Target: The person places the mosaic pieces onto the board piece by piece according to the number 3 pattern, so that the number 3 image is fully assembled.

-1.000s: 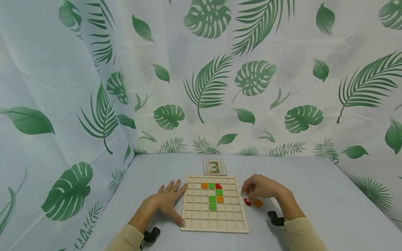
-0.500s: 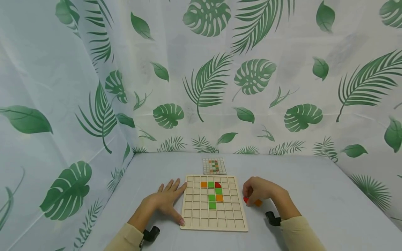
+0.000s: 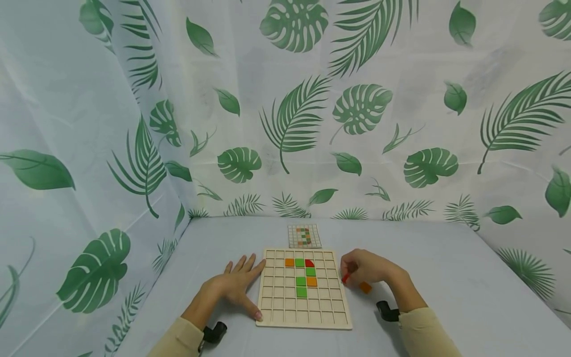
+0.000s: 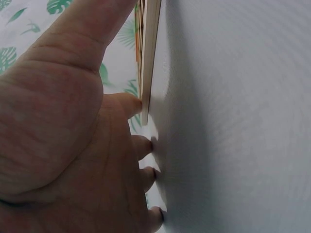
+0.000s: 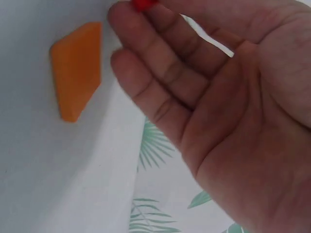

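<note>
A wooden grid board (image 3: pixel 285 310) lies on the table with orange, green and red tiles set in its upper middle cells. My left hand (image 3: pixel 236 287) lies flat on the table, fingers straight, touching the board's left edge (image 4: pixel 148 63). Just right of the board, my right hand (image 3: pixel 363 270) pinches a small red piece (image 3: pixel 345 278) at its fingertips; the same red piece (image 5: pixel 143 4) peeks out at the top of the right wrist view. An orange square tile (image 3: pixel 366 287) lies on the table by that hand, also seen as the orange tile (image 5: pixel 77 68).
A small pattern card (image 3: pixel 305 236) with coloured squares lies behind the board. Leaf-print curtains (image 3: pixel 312 124) enclose the table at the back and on both sides. Pale blue table surface (image 3: pixel 446 297) stretches to the right.
My right hand has taken the red piece off the table and lifted it slightly toward the board. The orange tile stays where it was. The left hand has not moved.
</note>
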`<action>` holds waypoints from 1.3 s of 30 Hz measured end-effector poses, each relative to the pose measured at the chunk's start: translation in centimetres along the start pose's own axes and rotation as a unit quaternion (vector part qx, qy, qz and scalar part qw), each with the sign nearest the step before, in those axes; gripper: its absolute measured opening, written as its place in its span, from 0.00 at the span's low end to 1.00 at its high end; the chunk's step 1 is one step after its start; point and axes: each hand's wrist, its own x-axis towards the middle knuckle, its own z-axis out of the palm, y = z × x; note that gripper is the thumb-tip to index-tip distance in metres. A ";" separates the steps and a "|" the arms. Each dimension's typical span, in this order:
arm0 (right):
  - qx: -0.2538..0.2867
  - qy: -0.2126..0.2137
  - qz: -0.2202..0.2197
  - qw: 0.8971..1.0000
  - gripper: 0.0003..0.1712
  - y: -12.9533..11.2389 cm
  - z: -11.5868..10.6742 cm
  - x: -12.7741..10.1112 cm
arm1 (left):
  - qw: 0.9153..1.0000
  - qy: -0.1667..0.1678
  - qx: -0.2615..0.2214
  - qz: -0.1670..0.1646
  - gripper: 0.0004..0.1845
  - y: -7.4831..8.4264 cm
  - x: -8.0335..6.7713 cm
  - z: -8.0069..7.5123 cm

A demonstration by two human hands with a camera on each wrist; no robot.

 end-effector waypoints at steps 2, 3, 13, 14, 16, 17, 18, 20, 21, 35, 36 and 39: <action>0.008 0.009 -0.021 1.000 0.07 0.0 -0.1 0.1 | 1.000 0.000 0.000 0.000 0.74 0.0 0.0 0.0; 0.015 0.011 -0.032 0.999 0.06 -0.1 -0.2 0.2 | 1.000 0.000 0.001 0.000 0.74 0.0 0.0 0.0; 0.046 0.052 -0.079 0.994 0.07 -1.6 0.5 1.3 | 1.000 -0.002 0.003 0.001 0.74 -0.1 0.0 0.0; 0.048 0.053 -0.084 0.994 0.07 -1.7 0.7 1.5 | 1.000 -0.002 0.003 0.001 0.74 -0.1 0.0 0.0; 0.060 0.049 -0.098 0.992 0.07 -2.1 1.0 1.8 | 1.000 -0.003 0.003 -0.001 0.74 -0.1 0.1 0.0; 0.062 0.047 -0.105 0.991 0.07 -2.3 1.2 1.9 | 1.000 -0.003 0.002 -0.001 0.74 -0.1 0.1 0.0; 0.062 0.043 -0.112 0.991 0.07 -2.5 1.4 2.0 | 1.000 -0.003 0.002 -0.001 0.74 -0.1 0.2 0.0; 0.064 0.032 -0.122 0.990 0.07 -3.1 1.8 2.3 | 1.000 -0.004 0.001 -0.002 0.74 -0.1 0.2 0.0; 0.067 0.025 -0.123 0.990 0.07 -3.3 2.1 2.4 | 1.000 -0.003 0.001 -0.002 0.74 -0.1 0.2 0.1; 0.042 -0.009 -0.169 0.985 0.06 -5.0 4.4 3.5 | 1.000 -0.003 0.004 -0.004 0.74 -0.2 0.3 0.2; 0.039 -0.009 -0.168 0.985 0.06 -5.0 4.5 3.6 | 1.000 -0.003 0.005 -0.005 0.74 -0.2 0.3 0.2; 0.030 -0.011 -0.160 0.987 0.05 -5.0 4.7 3.7 | 1.000 -0.002 0.005 -0.006 0.74 -0.2 0.3 0.2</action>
